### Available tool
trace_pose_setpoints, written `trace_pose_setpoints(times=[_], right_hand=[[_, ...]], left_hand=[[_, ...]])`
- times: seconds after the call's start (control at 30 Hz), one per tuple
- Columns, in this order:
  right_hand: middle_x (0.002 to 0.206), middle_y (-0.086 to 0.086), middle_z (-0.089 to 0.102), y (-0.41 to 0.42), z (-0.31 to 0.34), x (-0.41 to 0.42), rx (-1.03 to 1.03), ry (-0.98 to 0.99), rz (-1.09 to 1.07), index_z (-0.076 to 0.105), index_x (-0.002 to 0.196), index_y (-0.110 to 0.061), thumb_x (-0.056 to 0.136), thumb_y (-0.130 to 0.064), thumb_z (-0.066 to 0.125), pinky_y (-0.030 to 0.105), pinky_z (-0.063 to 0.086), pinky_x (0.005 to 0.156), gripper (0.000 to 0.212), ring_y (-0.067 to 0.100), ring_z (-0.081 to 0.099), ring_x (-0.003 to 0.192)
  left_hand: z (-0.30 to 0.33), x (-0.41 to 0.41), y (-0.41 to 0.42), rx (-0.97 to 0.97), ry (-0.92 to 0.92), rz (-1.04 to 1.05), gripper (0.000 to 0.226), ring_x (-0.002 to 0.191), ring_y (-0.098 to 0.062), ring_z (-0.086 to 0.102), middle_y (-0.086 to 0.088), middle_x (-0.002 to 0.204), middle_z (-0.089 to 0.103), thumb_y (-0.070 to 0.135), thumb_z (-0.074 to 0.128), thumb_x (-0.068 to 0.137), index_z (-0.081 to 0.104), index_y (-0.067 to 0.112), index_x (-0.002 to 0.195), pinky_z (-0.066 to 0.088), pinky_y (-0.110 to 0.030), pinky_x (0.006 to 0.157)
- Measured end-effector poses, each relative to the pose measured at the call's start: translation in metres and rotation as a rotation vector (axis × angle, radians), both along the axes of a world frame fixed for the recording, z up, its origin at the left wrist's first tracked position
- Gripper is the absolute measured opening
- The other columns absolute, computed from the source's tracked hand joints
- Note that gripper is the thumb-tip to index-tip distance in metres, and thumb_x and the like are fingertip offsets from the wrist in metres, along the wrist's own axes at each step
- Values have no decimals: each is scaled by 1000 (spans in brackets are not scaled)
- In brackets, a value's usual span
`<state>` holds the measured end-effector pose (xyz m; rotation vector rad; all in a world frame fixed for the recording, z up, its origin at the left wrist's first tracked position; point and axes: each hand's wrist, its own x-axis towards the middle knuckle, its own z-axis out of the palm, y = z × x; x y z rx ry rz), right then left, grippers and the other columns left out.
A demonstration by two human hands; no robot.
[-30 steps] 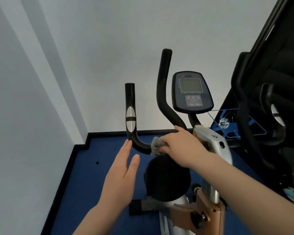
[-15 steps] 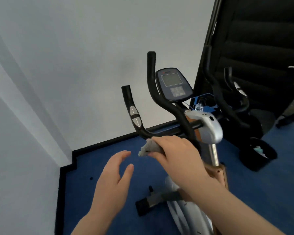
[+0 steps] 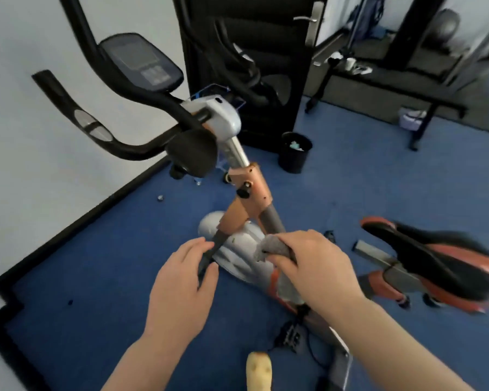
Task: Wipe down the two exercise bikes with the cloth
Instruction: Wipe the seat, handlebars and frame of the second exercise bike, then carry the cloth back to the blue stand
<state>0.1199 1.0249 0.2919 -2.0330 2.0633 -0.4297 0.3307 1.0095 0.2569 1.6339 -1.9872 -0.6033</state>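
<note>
An exercise bike [image 3: 249, 190] with an orange and silver frame, black handlebars [image 3: 102, 131], a console [image 3: 141, 62] and a black and orange saddle [image 3: 435, 258] fills the middle. My right hand [image 3: 314, 263] is shut on a grey cloth [image 3: 271, 246], pressed against the lower grey frame tube. My left hand [image 3: 184, 275] has its fingers around the left fork tube, beside the silver flywheel housing [image 3: 235, 249]. A second bike's black handlebars [image 3: 237, 60] show behind, in front of a dark panel.
A black bin [image 3: 294, 152] stands on the blue carpet behind the bike. A white wall [image 3: 26, 165] with black skirting runs along the left. A bench [image 3: 393, 88] and a door lie at the back right. A pedal [image 3: 291, 337] and cable sit below my right arm.
My view has swung down and to the right. My right hand carried the cloth from the handlebar down to the lower frame tube. My left hand went from open in the air to the fork tube.
</note>
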Motion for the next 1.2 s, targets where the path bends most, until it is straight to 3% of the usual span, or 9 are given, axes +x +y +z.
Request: trace_pose_setpoints(times=[0.17,0.3,0.43,0.53,0.67,0.8,0.97,1.2], right_hand=[[98,-14,63,63,0,-61,43,-34,-184,62,98,-36,86,-47,55,32,48,75,18,11,54,96],[96,-14,64,114,4,-112,13,-5,-304,63,95,-34,85,-46,57,32,49,74,17,10,54,96],[96,-16,61,174,9,-173,33,-3,-371,65,94,-38,82,-42,59,30,48,70,14,8,51,96],[92,-16,61,221,9,-227,31,47,-391,64,91,-35,82,-40,61,25,36,62,11,10,47,94],[98,-16,63,287,10,-312,-2,89,-434,63,99,-34,84,-40,61,28,45,73,16,11,48,100],[100,-15,63,337,19,-378,8,82,-446,63,104,-33,85,-40,62,27,42,74,20,12,47,102],[97,-17,63,366,18,-445,2,52,-485,63,100,-35,85,-42,61,25,40,66,17,9,47,96],[95,-20,62,344,-10,-542,46,24,-531,62,97,-37,83,-49,60,22,37,62,19,6,45,94]], left_hand=[[5,-68,18,-5,16,-202,32,119,-6,48,17,131,51,32,53,90,57,27,122,38,-21,91],[9,-119,48,-16,-23,-325,31,113,-3,49,19,126,53,35,49,90,57,29,119,38,-19,86],[16,-178,86,-22,-60,-371,30,111,-7,51,23,118,50,37,50,90,58,31,119,40,-24,84],[17,-226,118,-62,-95,-357,27,109,-11,52,21,113,49,35,51,91,58,31,116,39,-26,80],[11,-309,180,-21,-39,-329,23,105,-12,54,18,112,56,38,51,90,58,34,111,42,-31,81],[8,-393,231,2,-7,-398,23,105,-9,52,15,118,59,31,53,90,60,30,112,41,-29,83],[12,-467,253,11,-69,-426,31,115,-12,54,12,127,58,34,53,91,58,28,120,44,-32,91],[-4,-556,202,28,-125,-402,31,113,-15,55,10,129,56,35,51,92,58,25,120,45,-35,90]])
